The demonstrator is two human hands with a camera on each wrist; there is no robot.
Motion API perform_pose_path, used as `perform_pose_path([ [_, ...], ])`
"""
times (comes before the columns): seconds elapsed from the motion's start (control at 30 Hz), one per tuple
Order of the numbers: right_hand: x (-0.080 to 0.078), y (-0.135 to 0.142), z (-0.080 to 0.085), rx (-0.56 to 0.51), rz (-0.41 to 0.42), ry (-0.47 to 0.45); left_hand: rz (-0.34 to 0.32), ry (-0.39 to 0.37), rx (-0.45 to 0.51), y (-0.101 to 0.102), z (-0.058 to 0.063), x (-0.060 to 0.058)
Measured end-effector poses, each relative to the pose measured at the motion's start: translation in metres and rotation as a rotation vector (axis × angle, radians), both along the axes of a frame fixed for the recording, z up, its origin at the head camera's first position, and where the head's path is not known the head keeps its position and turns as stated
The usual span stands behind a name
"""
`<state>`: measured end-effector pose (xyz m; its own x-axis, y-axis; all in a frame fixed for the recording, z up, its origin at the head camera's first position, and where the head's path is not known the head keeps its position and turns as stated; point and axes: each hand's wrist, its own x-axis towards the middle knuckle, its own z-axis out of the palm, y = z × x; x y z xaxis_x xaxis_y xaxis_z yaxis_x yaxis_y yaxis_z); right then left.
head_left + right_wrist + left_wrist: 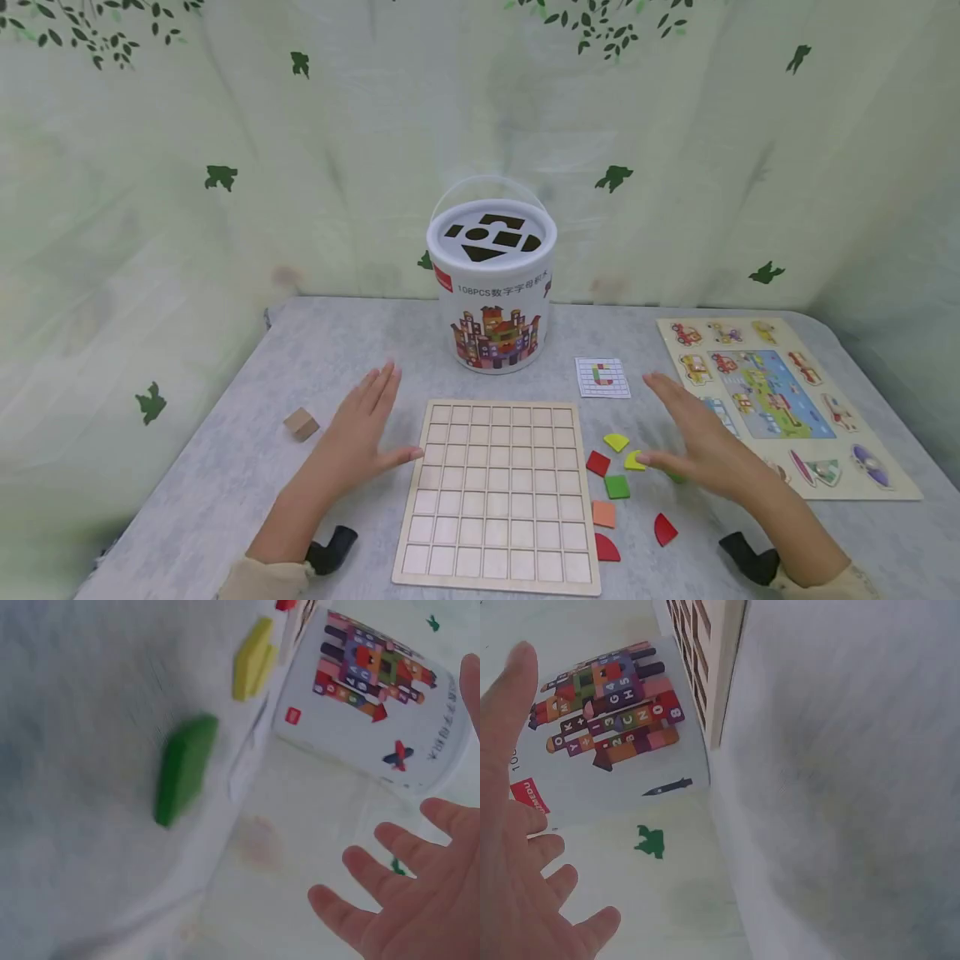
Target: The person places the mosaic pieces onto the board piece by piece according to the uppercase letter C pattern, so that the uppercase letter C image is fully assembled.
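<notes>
A wooden grid board (496, 480) lies between the two hands, its squares bare. My left hand (360, 425) hovers at its left edge, fingers straight and thumb spread, holding nothing. Beyond that hand sits a plain wooden cube (302, 424). My right hand (701, 442) is held over the table to the right, fingers extended and grasping nothing. Around it lie flat pieces: yellow quarter-rounds (617, 442), a red square (597, 463), a green square (617, 487), an orange square (603, 514) and red quarter-rounds (664, 529). Another green piece (186, 769) is partly hidden below the right hand in the head view.
A white lidded bucket (493, 287) with shape-cut holes and a handle stands behind the board. To its right lies a small pattern card (603, 377) with a coloured figure on a grid. A picture puzzle board (862, 475) occupies the table's right side. A leaf-print curtain hangs behind.
</notes>
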<state>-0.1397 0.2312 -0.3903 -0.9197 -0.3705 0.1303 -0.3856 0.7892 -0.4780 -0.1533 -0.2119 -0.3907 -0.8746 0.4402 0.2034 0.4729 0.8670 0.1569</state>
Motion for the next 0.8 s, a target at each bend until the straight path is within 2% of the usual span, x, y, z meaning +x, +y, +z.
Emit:
perform_pose_path([
  [0.17, -0.003, -0.008, -0.017, -0.104, -0.015, -0.081, 0.041, -0.125, 0.193, 0.005, -0.019, 0.01],
  [0.3, -0.004, -0.012, -0.031, -0.178, -0.042, -0.148, 0.08, -0.223, 0.295, 0.005, -0.032, 0.016],
  [0.43, -0.006, -0.014, -0.045, -0.216, -0.059, -0.154, 0.08, -0.317, 0.35, 0.004, -0.043, 0.019],
  [0.6, -0.009, -0.015, -0.059, -0.234, -0.081, -0.1, 0.019, -0.333, 0.372, 0.003, -0.053, 0.019],
  [0.8, -0.013, -0.024, -0.063, -0.202, -0.117, -0.058, -0.034, -0.331, 0.404, 0.001, -0.055, 0.019],
])
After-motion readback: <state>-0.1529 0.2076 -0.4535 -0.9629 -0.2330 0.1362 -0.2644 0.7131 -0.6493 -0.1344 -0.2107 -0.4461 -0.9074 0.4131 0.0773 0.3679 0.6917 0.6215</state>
